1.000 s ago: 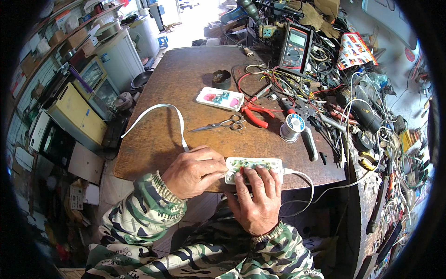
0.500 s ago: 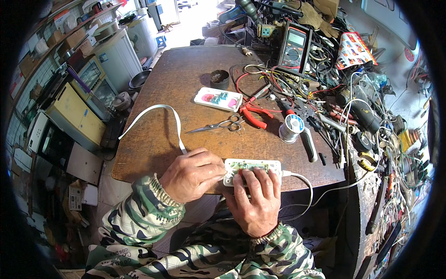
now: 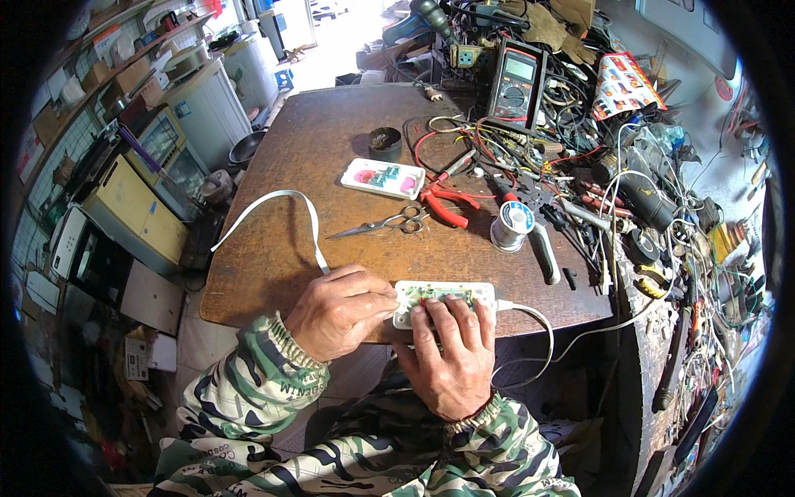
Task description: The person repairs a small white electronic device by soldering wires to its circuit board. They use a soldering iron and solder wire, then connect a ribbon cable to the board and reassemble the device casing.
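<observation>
We have the opened white device case (image 3: 445,300) at the near edge of the brown workbench (image 3: 331,149), its green circuit board showing through the top. Our left hand (image 3: 341,312) is curled against the case's left end, fingers together and pinching it there. Our right hand (image 3: 451,352) lies flat over the case from the near side, fingertips (image 3: 431,308) pressing on the board, not closed around anything.

The shell looks like light, stiff plastic, smooth enough to skate on the wood, so we judge the firm ends are the place to hold. The board inside looks fragile; better to keep pressure on the rim than on the components.

A white cable (image 3: 538,331) leaves the case's right end and loops off the bench edge. A flat white ribbon (image 3: 277,207) curves away beyond the case to its left. Farther back from the case lie scissors (image 3: 381,224), red-handled pliers (image 3: 447,203), and a solder spool (image 3: 511,224).
</observation>
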{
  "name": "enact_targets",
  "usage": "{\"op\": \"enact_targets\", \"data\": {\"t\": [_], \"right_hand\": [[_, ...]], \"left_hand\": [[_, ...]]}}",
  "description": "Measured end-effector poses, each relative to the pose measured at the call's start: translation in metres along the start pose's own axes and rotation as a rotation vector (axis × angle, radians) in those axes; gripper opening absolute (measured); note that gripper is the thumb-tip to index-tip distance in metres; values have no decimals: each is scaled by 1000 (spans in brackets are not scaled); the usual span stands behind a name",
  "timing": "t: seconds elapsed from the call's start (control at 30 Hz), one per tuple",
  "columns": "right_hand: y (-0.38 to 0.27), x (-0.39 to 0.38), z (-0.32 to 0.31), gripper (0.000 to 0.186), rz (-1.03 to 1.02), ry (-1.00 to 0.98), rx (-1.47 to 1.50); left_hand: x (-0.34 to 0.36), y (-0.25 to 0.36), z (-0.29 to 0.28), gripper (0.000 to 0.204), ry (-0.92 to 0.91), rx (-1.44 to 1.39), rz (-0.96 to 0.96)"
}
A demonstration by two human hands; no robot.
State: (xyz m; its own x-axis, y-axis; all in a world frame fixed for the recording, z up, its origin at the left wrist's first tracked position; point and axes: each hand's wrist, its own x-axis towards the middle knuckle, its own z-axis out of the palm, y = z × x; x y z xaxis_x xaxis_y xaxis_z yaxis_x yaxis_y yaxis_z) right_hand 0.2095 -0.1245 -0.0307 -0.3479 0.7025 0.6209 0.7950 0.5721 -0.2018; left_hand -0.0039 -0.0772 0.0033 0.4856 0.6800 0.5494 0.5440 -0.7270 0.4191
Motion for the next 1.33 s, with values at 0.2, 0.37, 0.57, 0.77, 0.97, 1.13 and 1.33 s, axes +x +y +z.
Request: {"op": "enact_targets", "data": {"t": [0.2,0.37,0.57,0.77,0.97,1.13,1.33], "right_hand": [[1,19,-15,63,28,-96,76],[18,37,-21,43,-13,-127,157],[21,43,-17,29,29,-120,221],[23,46,-16,24,41,-143,239],[25,47,-17,23,55,-155,243],[22,49,-15,24,56,-159,253],[24,46,-12,30,25,-166,249]], "left_hand": [[0,-1,-1,16,10,-3,0],[0,-1,-2,17,-9,4,-2],[-1,-1,-4,18,-14,10,0],[0,-2,-4,19,-18,-65,-76],[2,2,-1,20,37,-132,-154],[-4,-3,-2,20,6,-70,-117],[-2,-5,-4,24,-39,-74,-122]]}}
